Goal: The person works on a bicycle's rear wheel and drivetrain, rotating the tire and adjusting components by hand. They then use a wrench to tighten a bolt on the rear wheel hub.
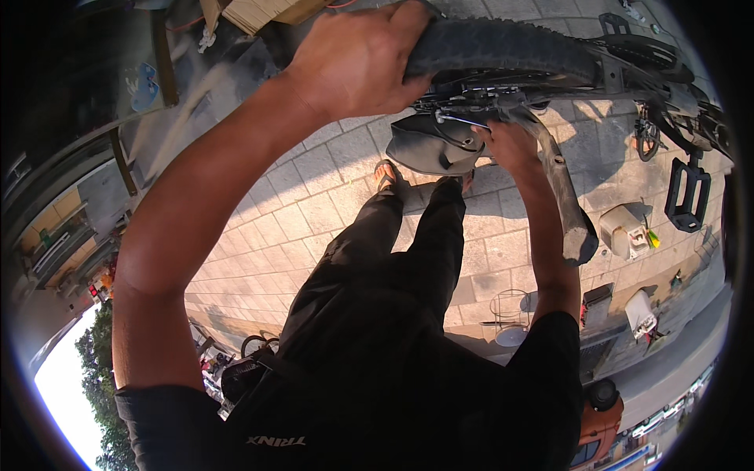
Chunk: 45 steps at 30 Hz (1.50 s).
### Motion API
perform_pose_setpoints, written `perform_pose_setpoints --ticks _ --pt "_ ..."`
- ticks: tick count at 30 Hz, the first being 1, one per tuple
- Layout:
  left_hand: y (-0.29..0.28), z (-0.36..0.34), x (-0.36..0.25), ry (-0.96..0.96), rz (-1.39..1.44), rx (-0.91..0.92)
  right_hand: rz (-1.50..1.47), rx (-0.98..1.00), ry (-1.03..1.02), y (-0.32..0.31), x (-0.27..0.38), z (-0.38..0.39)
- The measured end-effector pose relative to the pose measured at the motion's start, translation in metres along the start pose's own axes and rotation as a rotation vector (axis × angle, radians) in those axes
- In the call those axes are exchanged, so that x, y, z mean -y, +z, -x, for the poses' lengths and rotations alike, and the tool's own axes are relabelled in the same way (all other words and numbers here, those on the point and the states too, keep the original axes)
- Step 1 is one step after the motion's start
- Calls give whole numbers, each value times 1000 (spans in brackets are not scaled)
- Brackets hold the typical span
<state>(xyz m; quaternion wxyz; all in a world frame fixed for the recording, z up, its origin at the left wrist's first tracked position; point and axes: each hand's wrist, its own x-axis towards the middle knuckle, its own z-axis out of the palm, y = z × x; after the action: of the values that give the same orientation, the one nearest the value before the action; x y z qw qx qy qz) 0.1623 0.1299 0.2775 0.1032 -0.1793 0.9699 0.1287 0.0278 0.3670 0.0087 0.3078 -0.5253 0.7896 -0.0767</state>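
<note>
We grip the knobby black bicycle tyre (503,47) from above with our left hand (357,59), fingers curled over its tread. Our right hand (510,145) closes on a thin metal rod (463,119) just under the wheel, beside the black saddle (428,145). A black pedal (687,192) hangs to the right above the grey paving stones (306,220).

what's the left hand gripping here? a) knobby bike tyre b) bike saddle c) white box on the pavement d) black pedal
a: the left hand wraps over the knobby bike tyre, while the right hand works on the metal parts just beneath it.
</note>
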Motion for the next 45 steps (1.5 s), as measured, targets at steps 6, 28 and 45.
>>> perform_pose_setpoints --ticks 6,28,45 --pt "3 0 5 76 20 -83 129 120 118 0 15 -14" --pt "20 8 18 131 -46 -212 -120 -212 1 147 -59 -67" --pt "2 4 6 33 54 -35 46 -195 -16 10 -9 12"
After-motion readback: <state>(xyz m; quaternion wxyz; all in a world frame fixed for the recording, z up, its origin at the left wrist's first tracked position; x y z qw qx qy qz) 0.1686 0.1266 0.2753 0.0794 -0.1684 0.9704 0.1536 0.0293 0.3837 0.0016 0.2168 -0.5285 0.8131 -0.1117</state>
